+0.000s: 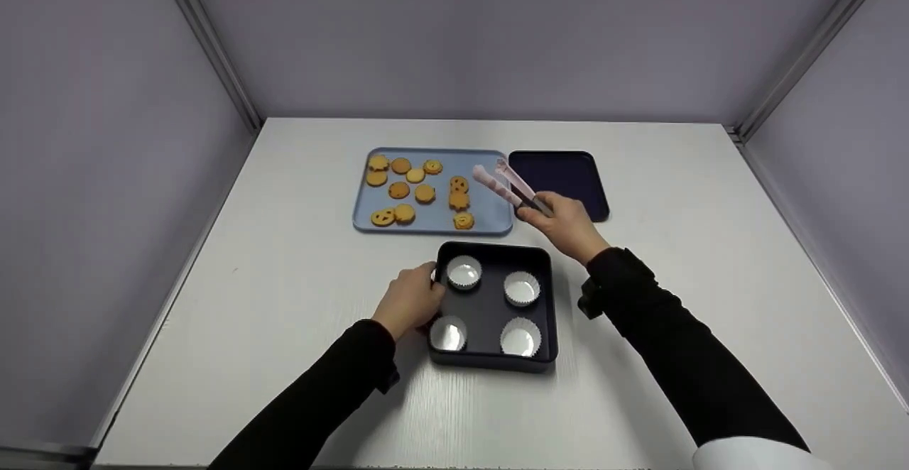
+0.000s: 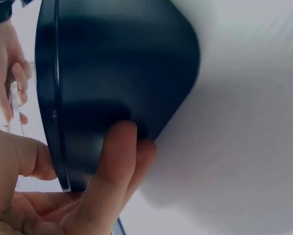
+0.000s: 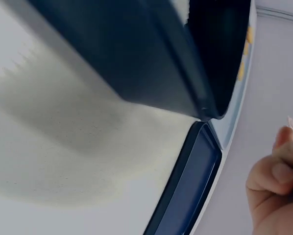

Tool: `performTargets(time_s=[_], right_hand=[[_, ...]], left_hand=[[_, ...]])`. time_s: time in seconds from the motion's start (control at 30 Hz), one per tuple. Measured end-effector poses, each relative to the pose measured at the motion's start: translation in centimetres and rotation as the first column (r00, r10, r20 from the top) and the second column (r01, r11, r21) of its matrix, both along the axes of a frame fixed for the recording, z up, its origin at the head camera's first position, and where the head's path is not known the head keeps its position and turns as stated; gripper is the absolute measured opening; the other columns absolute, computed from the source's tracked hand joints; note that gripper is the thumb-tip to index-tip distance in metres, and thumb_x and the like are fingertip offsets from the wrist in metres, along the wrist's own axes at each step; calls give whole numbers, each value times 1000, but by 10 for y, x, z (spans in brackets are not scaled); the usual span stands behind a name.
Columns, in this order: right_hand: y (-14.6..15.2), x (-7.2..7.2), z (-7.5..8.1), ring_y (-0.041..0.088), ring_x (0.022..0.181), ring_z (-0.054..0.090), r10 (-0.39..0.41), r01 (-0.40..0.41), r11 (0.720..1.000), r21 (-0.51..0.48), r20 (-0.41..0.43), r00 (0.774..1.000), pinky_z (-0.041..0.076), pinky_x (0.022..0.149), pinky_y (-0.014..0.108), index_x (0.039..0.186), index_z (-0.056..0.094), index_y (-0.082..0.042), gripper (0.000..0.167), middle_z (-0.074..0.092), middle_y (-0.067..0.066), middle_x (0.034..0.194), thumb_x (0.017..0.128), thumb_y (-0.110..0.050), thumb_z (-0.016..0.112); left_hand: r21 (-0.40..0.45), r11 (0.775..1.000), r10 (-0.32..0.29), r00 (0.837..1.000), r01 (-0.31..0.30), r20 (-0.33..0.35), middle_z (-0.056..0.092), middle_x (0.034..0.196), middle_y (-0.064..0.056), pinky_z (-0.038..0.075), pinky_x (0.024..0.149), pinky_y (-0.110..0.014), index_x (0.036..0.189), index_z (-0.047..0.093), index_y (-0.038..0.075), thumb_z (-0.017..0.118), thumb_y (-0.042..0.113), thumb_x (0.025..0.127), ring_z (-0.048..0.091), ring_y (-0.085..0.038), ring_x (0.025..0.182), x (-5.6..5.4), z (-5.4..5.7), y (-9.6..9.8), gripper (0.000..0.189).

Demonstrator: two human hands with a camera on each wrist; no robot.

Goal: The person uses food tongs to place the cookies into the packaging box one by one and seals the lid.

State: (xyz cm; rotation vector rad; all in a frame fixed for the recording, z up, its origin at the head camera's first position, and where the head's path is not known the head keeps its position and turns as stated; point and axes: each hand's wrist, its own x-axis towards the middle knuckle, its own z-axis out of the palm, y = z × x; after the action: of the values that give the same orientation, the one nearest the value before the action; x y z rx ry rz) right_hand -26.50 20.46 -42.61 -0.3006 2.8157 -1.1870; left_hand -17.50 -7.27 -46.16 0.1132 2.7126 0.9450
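Note:
A dark square baking pan (image 1: 486, 314) holds several silvery-white fluted baking cups (image 1: 464, 272), spread toward its corners. My left hand (image 1: 410, 298) grips its left wall; in the left wrist view the thumb is at the rim and the fingers (image 2: 118, 161) press the outer side. My right hand (image 1: 564, 225) holds a pair of tongs (image 1: 497, 184) with pinkish arms, their tips apart with nothing between them. Those tips hang over the right part of a light blue tray (image 1: 490, 218) of cookies. In the right wrist view the tongs are mostly out of frame.
Several golden cookies (image 1: 425, 194) of different shapes lie on the blue tray. A smaller dark navy tray (image 1: 561, 172) stands to its right, partly behind my right hand. Grey panels (image 1: 454, 44) enclose the white table (image 1: 284, 257) at the back and both sides.

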Motion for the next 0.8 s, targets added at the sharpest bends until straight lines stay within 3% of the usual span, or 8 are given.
performTargets(time_s=[0.1, 0.2, 0.37, 0.5, 0.8], right_hand=[[-4, -1, -3, 20, 72, 46, 48, -47, 998, 34, -23, 999, 35, 68, 34, 117, 65, -3, 38, 53, 4, 81, 101, -37, 63], [-9, -1, -5, 17, 63, 39, 94, -93, 994, 58, -20, 995, 31, 62, 33, 105, 62, -5, 30, 44, 0, 71, 102, -35, 63], [-16, -5, -8, 15, 60, 36, 126, -123, 986, 113, -19, 992, 30, 60, 32, 95, 60, -6, 27, 41, -2, 69, 102, -32, 63], [-23, -9, -11, 16, 62, 40, 137, -134, 977, 167, -9, 990, 33, 61, 32, 94, 61, -5, 27, 44, -1, 72, 101, -31, 64], [-39, -15, -11, 20, 67, 49, 140, -148, 944, 294, 48, 989, 37, 64, 35, 102, 65, -3, 32, 58, 7, 82, 102, -35, 63]], left_hand=[[7, 1000, 6, 1000, -6, 4, 65, 133, -22, 54, 88, -46, 148, 50, 0, 53, 15, 98, 65, -29, 92, 0, 2, -4, 52], [7, 1000, 7, 1000, -7, -9, 66, 131, -22, 54, 89, -45, 147, 52, -1, 54, 14, 98, 65, -28, 91, 0, 2, -7, 51], [17, 1000, 8, 1000, -8, -8, 65, 131, -22, 54, 89, -45, 147, 51, -3, 53, 13, 98, 65, -28, 89, -2, 1, -10, 52], [22, 1000, 10, 1000, -10, -7, 66, 129, -22, 54, 89, -46, 147, 51, -3, 54, 13, 97, 64, -28, 88, -3, 0, -12, 53], [33, 999, 16, 1000, -16, 2, 66, 131, -22, 53, 95, -48, 147, 52, -2, 54, 13, 96, 66, -31, 101, -3, 0, -14, 53]])
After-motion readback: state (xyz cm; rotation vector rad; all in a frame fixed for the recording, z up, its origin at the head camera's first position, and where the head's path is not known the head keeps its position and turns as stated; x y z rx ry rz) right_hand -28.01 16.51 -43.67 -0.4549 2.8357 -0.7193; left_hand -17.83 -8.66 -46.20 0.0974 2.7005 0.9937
